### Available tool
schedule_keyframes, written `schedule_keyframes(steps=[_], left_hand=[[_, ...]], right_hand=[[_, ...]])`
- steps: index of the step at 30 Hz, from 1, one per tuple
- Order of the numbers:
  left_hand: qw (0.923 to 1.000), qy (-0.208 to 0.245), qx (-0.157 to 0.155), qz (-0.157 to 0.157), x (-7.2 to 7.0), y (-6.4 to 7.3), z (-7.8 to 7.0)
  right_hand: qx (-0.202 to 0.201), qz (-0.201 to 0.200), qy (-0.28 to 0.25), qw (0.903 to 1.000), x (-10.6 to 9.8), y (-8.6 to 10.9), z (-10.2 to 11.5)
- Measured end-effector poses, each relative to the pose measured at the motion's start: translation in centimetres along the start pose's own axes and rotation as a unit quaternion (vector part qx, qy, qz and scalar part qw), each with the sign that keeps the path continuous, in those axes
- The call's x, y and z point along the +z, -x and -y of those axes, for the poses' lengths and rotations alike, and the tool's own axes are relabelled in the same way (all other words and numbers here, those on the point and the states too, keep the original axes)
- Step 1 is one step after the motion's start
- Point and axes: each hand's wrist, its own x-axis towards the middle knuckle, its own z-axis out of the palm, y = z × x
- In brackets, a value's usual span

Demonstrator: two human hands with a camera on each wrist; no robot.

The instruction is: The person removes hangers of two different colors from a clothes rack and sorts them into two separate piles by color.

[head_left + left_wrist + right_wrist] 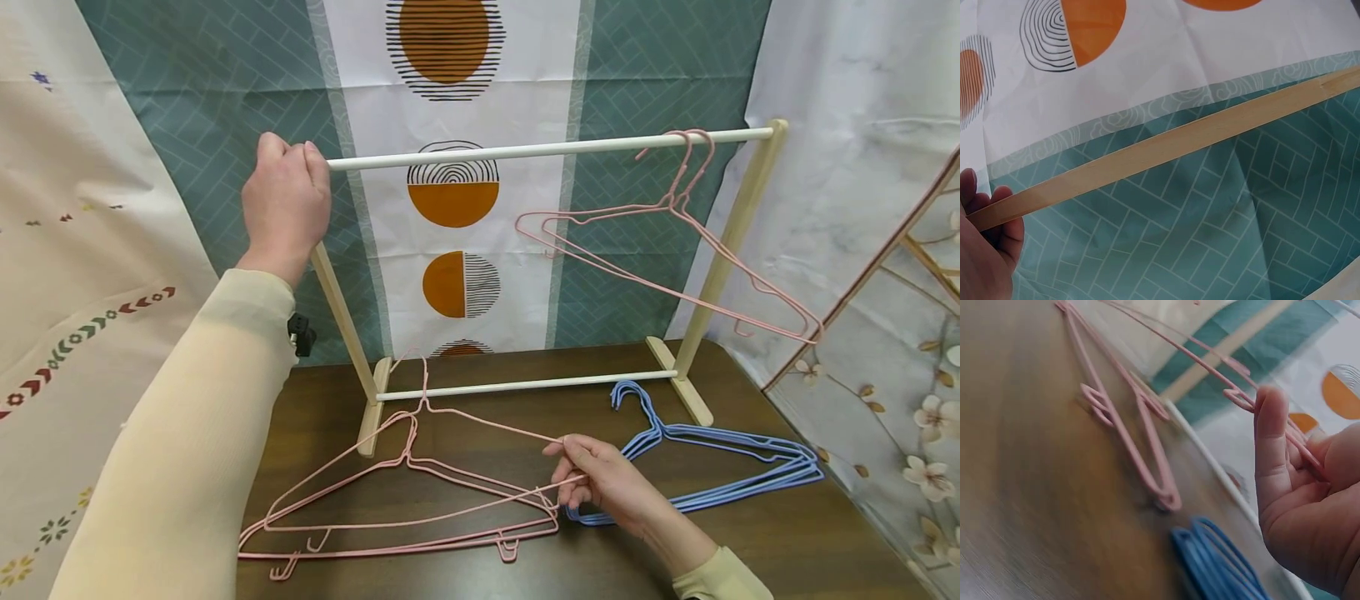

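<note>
My left hand (285, 200) grips the top left corner of a clothes rack, where the white top rail (487, 155) meets the wooden post (1166, 147); in the left wrist view the fingers curl round the post's end. With my right hand (600, 479) I pinch a pink hanger (424, 383) by its right end, thumb and fingers closed on the wire. This hanger is raised and tilted, its hook up near the rack's left foot. Below it more pink hangers (375, 553) lie stacked on the table. Two pink hangers (670, 200) hang at the rail's right.
Several blue hangers (660, 430) lie in a stack on the brown table (810, 550), just right of my right hand. A white lower rail (525, 386) joins the rack's wooden feet (678, 383). Patterned cloth (637, 275) hangs behind the rack.
</note>
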Motion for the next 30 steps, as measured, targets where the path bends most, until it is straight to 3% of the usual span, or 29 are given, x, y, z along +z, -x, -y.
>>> schedule_keyframes(steps=[10,19,25,30], left_hand=[[0.9999,-0.004,-0.007,0.007,-0.1,-0.1,0.0],[1.0,0.001,-0.003,0.004,0.1,0.0,-0.1],[1.0,-0.001,-0.007,0.002,0.1,-0.1,0.0],[1.0,-0.002,-0.01,0.002,0.2,-0.1,0.0]], right_hand=[[0.055,-0.011,-0.052,0.9971,3.9,-0.8,-2.5],[0.074,-0.013,-0.09,0.9931,5.0,-0.8,-3.4],[0.067,-0.016,-0.037,0.9969,4.8,-0.8,-3.2],[0.054,-0.029,0.076,0.9952,4.6,-0.6,-2.7]])
